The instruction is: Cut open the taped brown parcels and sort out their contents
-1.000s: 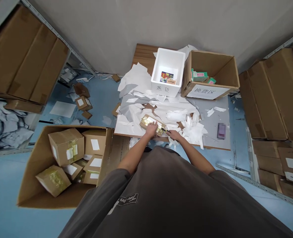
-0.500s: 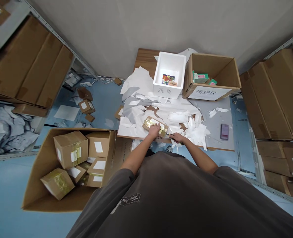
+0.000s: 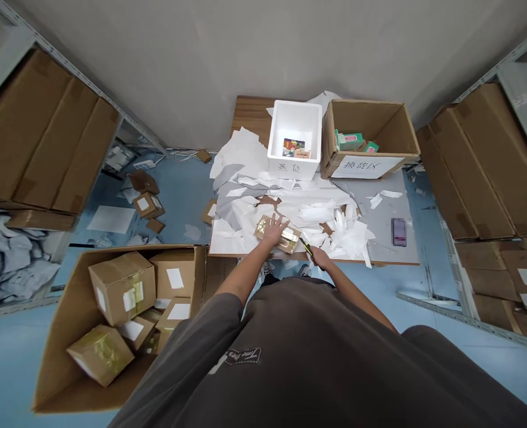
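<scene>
A small cardboard box (image 3: 292,238) wrapped in shiny yellow tape lies near the table's front edge, on torn white paper. My left hand (image 3: 274,230) rests flat on top of it with the fingers spread. In my right hand (image 3: 320,257) is a yellow and black utility knife (image 3: 306,246), its front end at the box's right end. Whether the blade touches the box I cannot tell. Crumpled white paper strips (image 3: 350,235) lie to the right of the knife.
At the table's back stand a white foam box (image 3: 294,170) and an open carton (image 3: 365,167) holding green packages. A phone (image 3: 398,232) lies on the right. A large carton (image 3: 49,356) of parcels stands left on the floor. Shelves with cartons (image 3: 473,166) flank both sides.
My left hand has flattened and its fingers have spread over the box. The right hand has dropped back and turned, so more of the yellow knife shows. The whole view has shifted slightly.
</scene>
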Tool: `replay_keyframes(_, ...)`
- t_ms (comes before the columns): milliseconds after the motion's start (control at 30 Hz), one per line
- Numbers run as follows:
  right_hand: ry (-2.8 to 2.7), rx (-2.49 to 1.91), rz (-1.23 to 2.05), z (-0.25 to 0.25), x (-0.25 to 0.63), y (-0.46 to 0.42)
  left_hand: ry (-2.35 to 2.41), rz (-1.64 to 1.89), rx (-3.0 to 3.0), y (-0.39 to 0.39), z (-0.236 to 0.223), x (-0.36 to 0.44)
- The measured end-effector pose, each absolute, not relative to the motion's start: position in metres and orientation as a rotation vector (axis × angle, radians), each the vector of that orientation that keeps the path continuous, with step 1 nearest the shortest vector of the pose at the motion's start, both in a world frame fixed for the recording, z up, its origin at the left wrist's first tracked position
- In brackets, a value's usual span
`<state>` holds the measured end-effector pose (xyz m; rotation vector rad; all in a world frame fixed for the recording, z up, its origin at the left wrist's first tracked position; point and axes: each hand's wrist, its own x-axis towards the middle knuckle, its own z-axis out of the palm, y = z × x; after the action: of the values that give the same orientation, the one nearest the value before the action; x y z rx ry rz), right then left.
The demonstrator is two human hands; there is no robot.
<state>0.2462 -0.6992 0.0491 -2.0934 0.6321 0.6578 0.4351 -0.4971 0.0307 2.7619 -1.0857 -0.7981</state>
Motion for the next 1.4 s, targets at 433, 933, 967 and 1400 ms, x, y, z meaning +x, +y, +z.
replay_keyframes(433, 0.499, -2.561, 0.738, 0.061, 0.25, -0.667, -1.064, -0.49, 2.742, -0.478, 0.016, 0.407)
replay_keyframes(933, 0.466, -2.647, 0.703, 0.056, 0.264, -0.689, -1.071, -0.429, 2.755, -0.469, 0.011, 0.394)
replay_keyframes(967, 0.481, -2.634, 0.691, 0.054, 0.26, -0.695, -1.064, -0.41, 2.754, -0.469, 0.01, 0.394)
replay_keyframes(1400, 0.752, -2.399, 0.517, 0.041, 0.24, -0.659, -0.98, -0.377, 2.755, -0.476, 0.012, 0.403)
